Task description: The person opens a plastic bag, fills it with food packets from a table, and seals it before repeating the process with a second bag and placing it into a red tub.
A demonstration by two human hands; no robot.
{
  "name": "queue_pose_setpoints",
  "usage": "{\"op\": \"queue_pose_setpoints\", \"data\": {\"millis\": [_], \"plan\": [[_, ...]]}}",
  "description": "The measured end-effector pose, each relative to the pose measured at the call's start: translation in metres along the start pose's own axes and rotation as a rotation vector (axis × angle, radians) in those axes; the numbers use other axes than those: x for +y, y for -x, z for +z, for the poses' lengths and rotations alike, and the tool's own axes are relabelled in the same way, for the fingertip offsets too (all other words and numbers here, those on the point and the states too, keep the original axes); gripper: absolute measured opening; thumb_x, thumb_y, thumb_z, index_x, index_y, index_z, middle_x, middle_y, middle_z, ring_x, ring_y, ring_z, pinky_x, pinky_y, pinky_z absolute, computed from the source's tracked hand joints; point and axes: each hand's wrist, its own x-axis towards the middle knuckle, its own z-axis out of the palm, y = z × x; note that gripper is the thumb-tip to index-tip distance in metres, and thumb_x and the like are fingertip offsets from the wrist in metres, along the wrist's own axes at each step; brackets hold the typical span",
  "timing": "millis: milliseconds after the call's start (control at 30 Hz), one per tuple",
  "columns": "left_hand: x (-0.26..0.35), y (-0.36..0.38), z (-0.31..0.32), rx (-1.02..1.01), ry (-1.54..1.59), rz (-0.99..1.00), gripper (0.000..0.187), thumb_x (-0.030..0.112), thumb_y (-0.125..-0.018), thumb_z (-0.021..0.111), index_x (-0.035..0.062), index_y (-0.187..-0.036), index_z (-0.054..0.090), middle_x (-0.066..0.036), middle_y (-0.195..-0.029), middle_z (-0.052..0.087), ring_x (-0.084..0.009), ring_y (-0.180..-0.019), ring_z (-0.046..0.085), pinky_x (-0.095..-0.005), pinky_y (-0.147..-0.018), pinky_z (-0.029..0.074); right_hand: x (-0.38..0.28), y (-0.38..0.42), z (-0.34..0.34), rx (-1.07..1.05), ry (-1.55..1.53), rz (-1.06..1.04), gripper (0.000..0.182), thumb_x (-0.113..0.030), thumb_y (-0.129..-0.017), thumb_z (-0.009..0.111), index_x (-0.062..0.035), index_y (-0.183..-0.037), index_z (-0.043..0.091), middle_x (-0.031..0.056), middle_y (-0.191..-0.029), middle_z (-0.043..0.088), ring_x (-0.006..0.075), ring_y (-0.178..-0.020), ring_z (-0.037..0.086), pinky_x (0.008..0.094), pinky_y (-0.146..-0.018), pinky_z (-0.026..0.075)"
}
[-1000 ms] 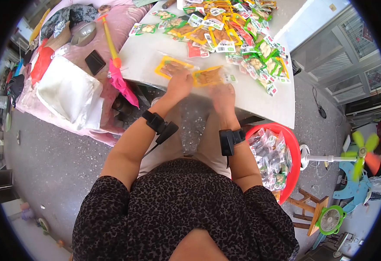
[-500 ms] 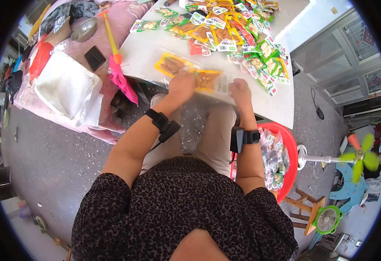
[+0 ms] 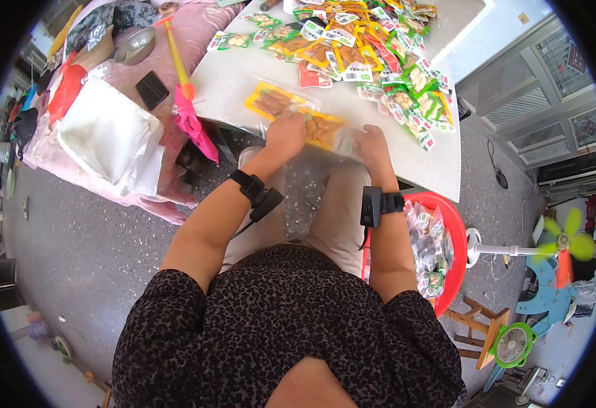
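Note:
At the near edge of the white table [image 3: 233, 87], my left hand [image 3: 287, 136] is closed on a clear plastic bag [image 3: 342, 141]. Yellow-edged food packets [image 3: 324, 130] show through the plastic beside its fingers, and another yellow packet [image 3: 272, 100] lies just beyond. My right hand [image 3: 371, 145] has its fingers pressed together at the bag's right end. The exact grip of both hands is partly hidden. Beyond them spreads a heap of green, yellow and red food packets [image 3: 352, 51].
On the left, a pink-covered surface [image 3: 43, 146] holds white sheets [image 3: 107, 132], a dark phone-like object [image 3: 151, 90] and a metal bowl [image 3: 134, 46]. A red basin [image 3: 455, 248] of packets stands by my right forearm. Fans stand farther right.
My right hand has shifted slightly left, and its fist-like pose now lies lower against the bag's end. The packets within the bag have moved slightly. My left hand keeps its place.

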Motion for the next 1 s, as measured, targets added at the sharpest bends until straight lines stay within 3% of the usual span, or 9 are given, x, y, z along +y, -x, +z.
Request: {"op": "queue_pose_setpoints", "data": {"millis": [100, 200, 300, 400, 500, 800, 1000], "plan": [[0.001, 0.003, 0.000, 0.004, -0.029, 0.041, 0.010, 0.013, -0.070, 0.048, 0.0037, -0.071, 0.049, -0.014, -0.075, 0.050, -0.0322, -0.067, 0.052, -0.0402, -0.059, 0.043, -0.001, 0.007, -0.001, 0.057, 0.264, -0.101, 0.052, -0.014, -0.065, 0.059, 0.0110, -0.105, 0.038, 0.0108, -0.063, 0.053, 0.0143, -0.050, 0.052, 0.0246, -0.041, 0.039], [0.000, 0.003, 0.003, -0.004, -0.078, 0.080, 0.009, 0.013, -0.070, 0.048, 0.0043, -0.071, 0.049, -0.014, -0.075, 0.050, -0.0315, -0.065, 0.053, -0.0397, -0.057, 0.044, 0.013, -0.008, -0.008, 0.220, 0.708, -0.382, 0.044, -0.015, -0.065, 0.059, 0.0107, -0.098, 0.044, 0.0142, -0.070, 0.056, 0.0172, -0.059, 0.057, 0.0260, -0.049, 0.043], [0.000, 0.003, 0.005, -0.034, -0.120, 0.083, 0.008, 0.013, -0.069, 0.049, 0.0045, -0.072, 0.049, -0.013, -0.076, 0.051, -0.0314, -0.065, 0.053, -0.0397, -0.056, 0.044, 0.006, -0.003, -0.003, 0.209, 0.626, -0.430, 0.035, -0.014, -0.068, 0.057, 0.0085, -0.093, 0.046, 0.0136, -0.074, 0.057, 0.0196, -0.067, 0.058, 0.0279, -0.052, 0.045], [-0.001, 0.002, 0.005, -0.030, -0.114, 0.088, 0.009, 0.012, -0.069, 0.048, 0.0044, -0.073, 0.050, -0.014, -0.077, 0.050, -0.0316, -0.065, 0.053, -0.0397, -0.056, 0.044, -0.020, 0.018, 0.005, -0.186, -0.035, -0.019, 0.024, -0.009, -0.072, 0.054, 0.0053, -0.091, 0.048, 0.0118, -0.081, 0.058, 0.0216, -0.072, 0.058, 0.0312, -0.057, 0.048], [-0.002, 0.002, 0.004, -0.012, -0.105, 0.084, 0.009, 0.012, -0.070, 0.048, 0.0040, -0.074, 0.050, -0.014, -0.077, 0.050, -0.0318, -0.065, 0.054, -0.0396, -0.057, 0.044, 0.001, 0.007, 0.014, -0.287, -0.510, 0.056, 0.019, -0.004, -0.075, 0.050, 0.0025, -0.092, 0.048, 0.0100, -0.084, 0.057, 0.0228, -0.073, 0.058, 0.0345, -0.061, 0.050], [0.021, -0.005, -0.021, -0.049, -0.050, 0.053, 0.010, 0.012, -0.071, 0.047, 0.0030, -0.075, 0.050, -0.014, -0.076, 0.051, -0.0312, -0.067, 0.053, -0.0387, -0.057, 0.044, 0.002, 0.019, 0.023, -0.321, -0.775, 0.029, 0.027, 0.001, -0.077, 0.044, -0.0014, -0.104, 0.044, 0.0117, -0.096, 0.053, 0.0240, -0.087, 0.054, 0.0385, -0.075, 0.046], [0.034, -0.015, -0.030, -0.040, -0.102, 0.098, 0.012, 0.012, -0.069, 0.048, 0.0041, -0.077, 0.052, -0.013, -0.076, 0.053, -0.0290, -0.067, 0.054, -0.0384, -0.057, 0.044, 0.005, 0.016, 0.039, -0.349, -0.846, 0.047, 0.027, -0.002, -0.078, 0.044, -0.0020, -0.105, 0.042, 0.0108, -0.097, 0.052, 0.0240, -0.087, 0.054, 0.0385, -0.074, 0.046]]}}
